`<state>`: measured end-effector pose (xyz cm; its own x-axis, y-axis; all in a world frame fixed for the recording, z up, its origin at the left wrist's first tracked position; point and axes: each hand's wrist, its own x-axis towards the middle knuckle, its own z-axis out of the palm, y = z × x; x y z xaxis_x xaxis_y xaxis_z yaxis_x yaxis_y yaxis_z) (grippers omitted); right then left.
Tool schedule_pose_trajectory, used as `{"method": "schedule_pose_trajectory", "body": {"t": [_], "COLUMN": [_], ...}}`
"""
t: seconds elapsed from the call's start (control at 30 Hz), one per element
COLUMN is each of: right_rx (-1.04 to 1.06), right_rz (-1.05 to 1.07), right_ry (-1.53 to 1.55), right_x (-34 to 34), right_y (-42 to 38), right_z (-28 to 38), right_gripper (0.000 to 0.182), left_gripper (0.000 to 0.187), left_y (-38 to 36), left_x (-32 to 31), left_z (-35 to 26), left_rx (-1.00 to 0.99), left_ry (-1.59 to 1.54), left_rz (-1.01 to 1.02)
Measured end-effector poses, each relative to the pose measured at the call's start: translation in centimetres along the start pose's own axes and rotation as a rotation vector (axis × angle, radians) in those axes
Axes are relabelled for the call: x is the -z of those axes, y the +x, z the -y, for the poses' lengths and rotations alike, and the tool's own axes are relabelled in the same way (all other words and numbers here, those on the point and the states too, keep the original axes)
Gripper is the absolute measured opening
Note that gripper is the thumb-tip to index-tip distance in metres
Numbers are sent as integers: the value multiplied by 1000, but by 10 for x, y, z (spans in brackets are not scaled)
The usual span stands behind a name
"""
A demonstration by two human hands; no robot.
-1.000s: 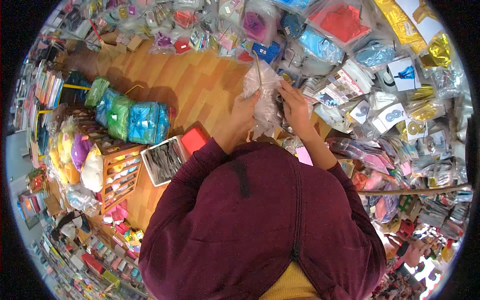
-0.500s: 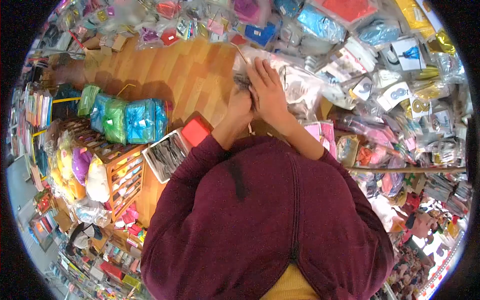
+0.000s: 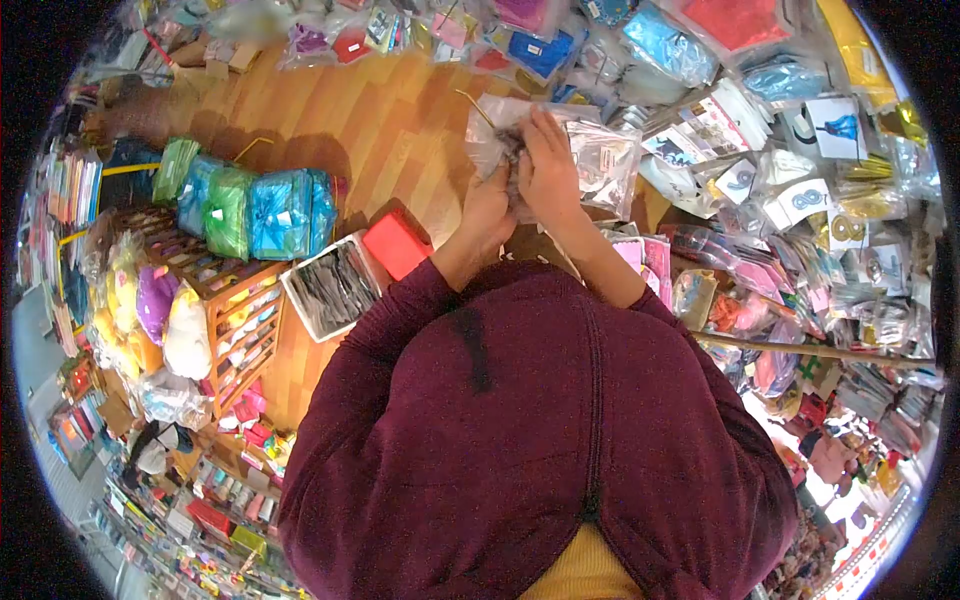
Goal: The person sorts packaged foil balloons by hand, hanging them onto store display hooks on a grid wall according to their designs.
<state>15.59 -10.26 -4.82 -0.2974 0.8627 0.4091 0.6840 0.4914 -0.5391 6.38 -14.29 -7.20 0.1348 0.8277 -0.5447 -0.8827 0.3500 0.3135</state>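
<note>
1. Closest in is a person in a dark maroon zip-up top [image 3: 530, 430] with a strip of yellow cloth at its lower edge, both arms stretched forward.
2. Left of the elbow a red square box [image 3: 397, 243] sits on the wooden plank floor [image 3: 370, 130], beside a white tray of dark packets [image 3: 332, 292].
3. The left hand [image 3: 487, 212] is curled closed around the lower edge of a crinkled clear plastic bag [image 3: 600, 165] holding dark small items.
4. The right hand [image 3: 547, 165] lies over the bag's middle, fingers bent and pressing on it, touching the left hand.
5. The bag is held up in front of the chest, above a heap of plastic-wrapped packets [image 3: 780, 200].
6. Farther left stands a row of blue and green wrapped bundles [image 3: 250, 210].
</note>
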Motion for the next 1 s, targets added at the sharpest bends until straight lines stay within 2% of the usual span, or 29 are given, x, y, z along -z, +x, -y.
{"method": "schedule_pose_trajectory", "body": {"t": [0.03, 0.1, 0.17, 0.27, 0.33, 0.37, 0.4, 0.47, 0.5, 0.53, 0.57, 0.6, 0.67, 0.73, 0.83, 0.9, 0.97, 1.0], "right_rx": [9, -234, -406, -382, -337, -242, -157, 112, 169, 242, 239, 248, 269, 142, 67, 40, -219, -389], "right_rz": [4, -25, 322, 351, -62, -134, -210, -136, -20, 96, 89, 88, 89, 56, 17, -40, 17, 165], "right_ry": [4, 15, -167, -194, 14, 107, 197, 76, 147, 83, 75, -21, -114, -26, 101, 78, -117, -87], "right_x": [-2, -5, -4, 8, 33, 50, 61, 56, 29, 18, 14, 11, 6, 5, 2, -7, -11, -4], "right_y": [1, 7, 12, 10, 26, 43, 54, 53, 32, 15, 4, -3, -6, -17, -19, -30, -41, -41], "right_z": [-6, -28, -67, -100, -87, -57, -21, 13, 15, 30, 33, 35, 28, 18, -2, -27, -55, -64], "right_gripper": [38, 34, 30, 27, 24, 26, 28, 33, 38, 40, 40, 40, 40, 40, 40, 35, 29, 26], "left_gripper": [29, 28, 28, 27, 27, 27, 32, 38, 38, 35, 33, 33, 33, 34, 35, 36, 36, 37], "left_y": [-5, -9, -17, -30, -36, -34, -30, -15, -13, -14, -16, -23, -21, -25, -16, -28, -40, -48], "left_x": [-2, 5, 11, 3, -8, -4, 3, 14, 12, 10, 7, -4, 5, 21, 21, 16, 9, 3], "left_z": [0, 6, 6, -8, -21, -22, -22, -16, -18, -22, -24, -23, -16, -7, -8, -10, -15, -21], "left_rx": [-5, -28, -46, -53, -24, -25, -59, -154, -150, -130, -109, -108, -94, -51, -40, 0, -1, -44], "left_ry": [-9, 7, 30, 70, 26, 26, 69, 88, 93, 21, -52, -14, -37, -48, 10, 45, 44, 130], "left_rz": [5, -8, -26, -52, -195, -201, -123, 8, 25, 78, 126, -4, -2, -23, 75, -6, -15, -17]}}
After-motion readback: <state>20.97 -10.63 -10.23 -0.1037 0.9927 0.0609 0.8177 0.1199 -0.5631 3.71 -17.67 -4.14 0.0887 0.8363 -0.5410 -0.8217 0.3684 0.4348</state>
